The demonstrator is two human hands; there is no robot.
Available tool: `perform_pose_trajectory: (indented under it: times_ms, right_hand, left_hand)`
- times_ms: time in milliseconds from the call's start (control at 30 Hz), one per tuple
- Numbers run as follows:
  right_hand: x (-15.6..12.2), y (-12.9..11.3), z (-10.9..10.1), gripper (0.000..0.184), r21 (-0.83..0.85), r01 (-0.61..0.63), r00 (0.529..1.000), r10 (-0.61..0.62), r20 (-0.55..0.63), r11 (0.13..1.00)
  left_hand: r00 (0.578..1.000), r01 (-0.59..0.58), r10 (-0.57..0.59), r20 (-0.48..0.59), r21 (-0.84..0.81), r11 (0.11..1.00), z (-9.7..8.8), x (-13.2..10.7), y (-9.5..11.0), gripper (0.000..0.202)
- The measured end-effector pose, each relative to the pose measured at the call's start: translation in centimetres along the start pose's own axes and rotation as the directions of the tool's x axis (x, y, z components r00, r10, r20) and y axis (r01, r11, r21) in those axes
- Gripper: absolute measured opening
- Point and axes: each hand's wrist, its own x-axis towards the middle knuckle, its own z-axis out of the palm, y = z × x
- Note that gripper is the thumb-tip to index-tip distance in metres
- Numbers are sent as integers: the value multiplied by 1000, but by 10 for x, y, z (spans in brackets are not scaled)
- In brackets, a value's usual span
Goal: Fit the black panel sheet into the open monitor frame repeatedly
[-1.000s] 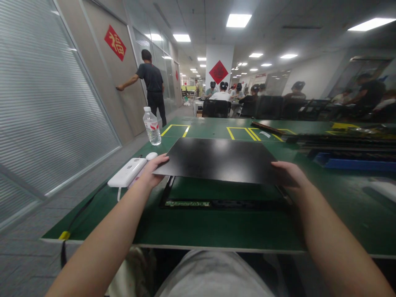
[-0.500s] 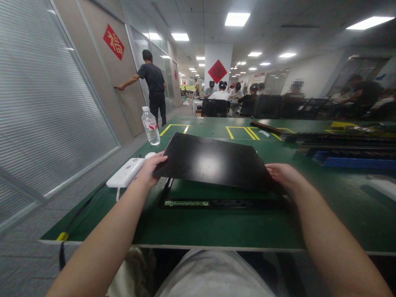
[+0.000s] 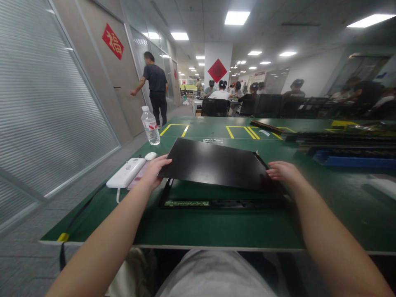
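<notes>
**Two hands on a tilted black panel**

Both hands hold one black panel (image 3: 216,165) over a flat black frame (image 3: 192,203) that lies on the green table (image 3: 216,227). The left hand (image 3: 153,171) grips the panel's near left corner. Its thumb lies along the top and the other fingers are tucked beneath, so the hand is narrowly closed around the edge. That corner is raised clear of the frame. The right hand (image 3: 283,173) sits at the near right corner with its fingers curled down over the top. Whether the thumb is under the edge cannot be told. The right side is lower and close to the frame's right rail, so the panel slopes down from left to right. The frame's near bar, with a green strip in it, shows below the panel's front edge.

A white power bank (image 3: 126,172) lies just left of the frame, with a small white mouse (image 3: 150,156) at its far end. A water bottle (image 3: 150,126) stands beyond the frame's far left corner. A blue tray (image 3: 355,161) lies well to the right of the frame.
</notes>
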Motion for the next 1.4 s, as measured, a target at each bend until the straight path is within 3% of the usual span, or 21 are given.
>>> perform_pose_trajectory:
  times_ms: [667, 1167, 1400]
  right_hand:
    - [14, 12, -7, 18, -298, 95, 989, -124, -81, 950]
    - [19, 17, -12, 23, -415, 107, 980, -166, -110, 904]
    - [17, 16, -12, 24, -468, 105, 980, -172, -103, 878]
  left_hand:
    - [999, 55, -55, -2, 54, 997, 5, -4, -4, 27]
    - [996, 86, -88, 25, 90, 992, 7, -4, -11, 23]
    - [994, 107, -106, -12, 119, 987, 7, -4, -13, 18]
